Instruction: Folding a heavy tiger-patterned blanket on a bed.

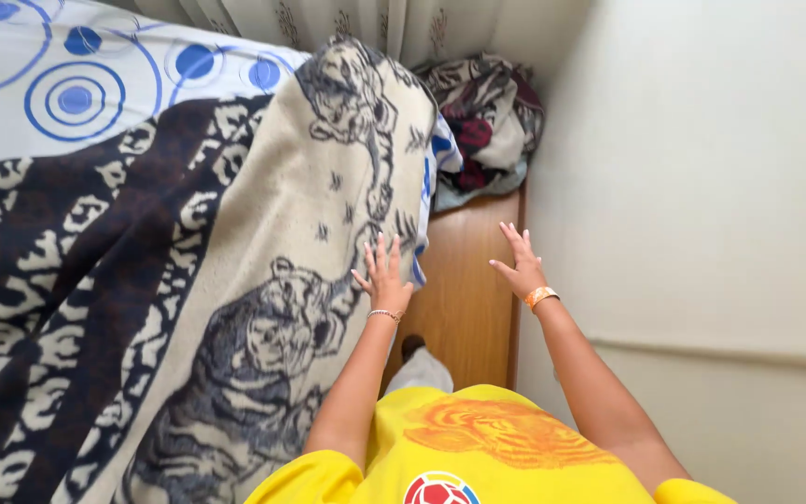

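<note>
From the head camera, your left hand [384, 275] sits just left of centre, fingers spread and released, palm laid flat against the hanging edge of the tiger-print blanket [263, 280], gripping nothing. Your right hand [521, 266] floats at about 3 o'clock from it, also splayed open and empty, over the strip of wooden floor [464, 299] between the bed and the pale wall [692, 187]; it touches nothing that can be seen. The blanket itself covers the whole left half of the view, its beige panel draped over the bed's side and its dark patterned border running off toward 8 o'clock. At 11 o'clock a white sheet with blue circles [76, 84] shows above it, and a crumpled bundle of cloth [487, 121] lies on the floor at 1 o'clock, well apart from both hands. To smooth this edge well, I'd judge you should keep the left palm flat and sweep along the drape rather than pinch, and bring the right hand onto the fabric beside it so the edge hangs evenly. Mind the narrow gap by the wall.
</note>
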